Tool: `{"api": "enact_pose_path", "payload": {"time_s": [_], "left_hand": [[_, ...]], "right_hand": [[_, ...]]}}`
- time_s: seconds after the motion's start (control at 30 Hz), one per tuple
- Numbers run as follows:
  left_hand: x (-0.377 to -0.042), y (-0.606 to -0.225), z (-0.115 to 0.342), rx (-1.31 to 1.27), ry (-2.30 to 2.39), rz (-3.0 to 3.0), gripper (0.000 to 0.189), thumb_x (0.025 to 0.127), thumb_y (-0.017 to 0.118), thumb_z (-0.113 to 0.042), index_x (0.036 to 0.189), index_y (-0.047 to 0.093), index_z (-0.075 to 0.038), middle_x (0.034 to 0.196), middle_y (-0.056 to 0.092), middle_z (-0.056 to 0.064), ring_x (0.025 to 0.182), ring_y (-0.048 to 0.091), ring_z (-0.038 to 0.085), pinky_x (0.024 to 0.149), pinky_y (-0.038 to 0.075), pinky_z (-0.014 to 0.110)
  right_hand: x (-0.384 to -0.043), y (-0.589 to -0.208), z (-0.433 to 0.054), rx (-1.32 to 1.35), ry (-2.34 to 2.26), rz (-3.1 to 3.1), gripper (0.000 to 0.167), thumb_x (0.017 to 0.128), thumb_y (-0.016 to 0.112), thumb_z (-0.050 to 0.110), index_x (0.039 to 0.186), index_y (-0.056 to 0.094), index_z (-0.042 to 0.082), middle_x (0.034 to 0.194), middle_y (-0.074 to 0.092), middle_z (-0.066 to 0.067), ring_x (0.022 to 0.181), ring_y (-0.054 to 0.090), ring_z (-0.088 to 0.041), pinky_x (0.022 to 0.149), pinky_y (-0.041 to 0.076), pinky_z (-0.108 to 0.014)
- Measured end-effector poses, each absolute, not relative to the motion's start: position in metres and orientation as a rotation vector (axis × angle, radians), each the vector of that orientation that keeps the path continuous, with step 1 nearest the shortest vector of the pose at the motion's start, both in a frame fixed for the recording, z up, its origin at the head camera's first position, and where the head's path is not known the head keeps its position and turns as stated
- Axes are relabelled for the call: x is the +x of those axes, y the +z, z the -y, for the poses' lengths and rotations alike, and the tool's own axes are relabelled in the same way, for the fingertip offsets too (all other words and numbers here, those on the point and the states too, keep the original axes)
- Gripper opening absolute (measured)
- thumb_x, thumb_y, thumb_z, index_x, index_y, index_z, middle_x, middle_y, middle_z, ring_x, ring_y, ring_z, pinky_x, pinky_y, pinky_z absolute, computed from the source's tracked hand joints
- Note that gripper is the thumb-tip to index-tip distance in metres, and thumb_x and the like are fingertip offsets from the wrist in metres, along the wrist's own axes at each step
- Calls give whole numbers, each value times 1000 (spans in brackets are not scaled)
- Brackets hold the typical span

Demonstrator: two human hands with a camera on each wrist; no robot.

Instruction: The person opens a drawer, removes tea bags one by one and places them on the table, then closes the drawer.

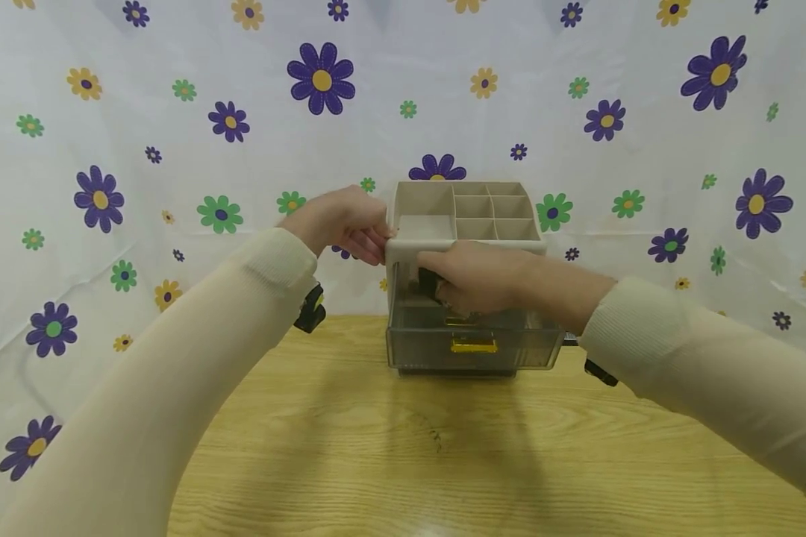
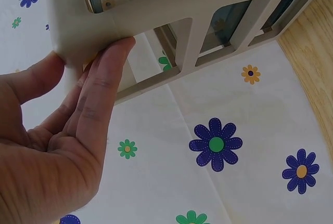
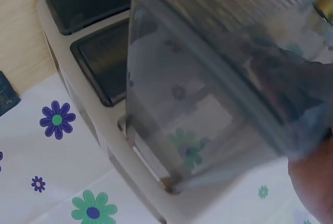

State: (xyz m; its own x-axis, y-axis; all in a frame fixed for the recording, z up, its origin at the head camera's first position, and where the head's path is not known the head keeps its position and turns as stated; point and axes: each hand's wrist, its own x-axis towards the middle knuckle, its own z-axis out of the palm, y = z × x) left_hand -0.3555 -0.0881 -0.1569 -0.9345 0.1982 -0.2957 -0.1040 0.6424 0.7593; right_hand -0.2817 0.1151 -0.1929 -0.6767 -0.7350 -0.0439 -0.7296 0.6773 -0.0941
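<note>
Table point(image 1: 376, 447); pulled-out drawer point(image 1: 430, 348); right hand point(image 1: 483, 277) holding black object point(image 1: 428, 283)

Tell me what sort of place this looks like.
Probably an indoor workspace, perhaps in a home, though the room itself is hidden. A flower-print sheet hangs as a backdrop behind a wood-grain table, and a beige drawer organizer stands on top.

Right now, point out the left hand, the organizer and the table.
Left hand point(image 1: 345, 216), head view: back of the hand.
Organizer point(image 1: 427, 227), head view: large top compartment's floor.
Table point(image 1: 376, 462), head view: bare wooden top.
</note>
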Motion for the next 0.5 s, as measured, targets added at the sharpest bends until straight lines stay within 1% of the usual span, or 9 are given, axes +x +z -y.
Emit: {"api": "enact_pose_path", "payload": {"time_s": [0.07, 0.13, 0.2, 0.3, 0.37, 0.5], "left_hand": [[-356, -157, 87, 74, 1190, -2512, 30, 97, 57, -11, 125, 57, 1, 111, 70, 21, 82, 76, 28, 86, 61, 41], [-356, -156, 87, 70, 1187, -2510, 30, 98, 56, -11, 124, 57, 2, 110, 70, 21, 81, 75, 27, 88, 61, 42], [-356, -156, 87, 64, 1182, -2510, 29, 98, 56, -12, 124, 58, 1, 109, 70, 20, 81, 75, 27, 87, 61, 41], [-355, -156, 87, 61, 1180, -2511, 29, 98, 56, -12, 124, 57, 1, 107, 70, 20, 79, 75, 26, 82, 62, 39], [-355, -156, 88, 60, 1185, -2507, 29, 98, 57, -13, 124, 57, 1, 105, 70, 19, 78, 75, 26, 80, 63, 38], [-355, -157, 88, 68, 1198, -2497, 29, 98, 57, -13, 123, 57, 2, 100, 71, 18, 75, 75, 25, 82, 62, 40]], "right_hand": [[-280, -188, -118, -1152, -192, -2793, 17, 100, 49, 10, 118, 48, 12, 86, 61, -7, 63, 64, -15, 58, 56, -27], [-279, -183, -122, -1137, -229, -2808, 19, 101, 48, 11, 119, 47, 12, 86, 63, -6, 62, 66, -15, 59, 57, -29], [-279, -178, -126, -1176, -206, -2854, 18, 101, 49, 12, 119, 48, 12, 87, 64, -5, 68, 66, -14, 65, 57, -30], [-278, -171, -133, -1236, -189, -2928, 17, 101, 51, 13, 118, 50, 11, 90, 65, -5, 72, 65, -15, 69, 58, -32], [-279, -166, -139, -1264, -189, -2974, 18, 102, 51, 13, 120, 50, 10, 95, 66, -7, 78, 66, -18, 74, 58, -36], [-283, -156, -155, -1324, -250, -3063, 20, 100, 55, 10, 120, 52, 7, 101, 68, -10, 88, 67, -24, 81, 59, -43]]}}
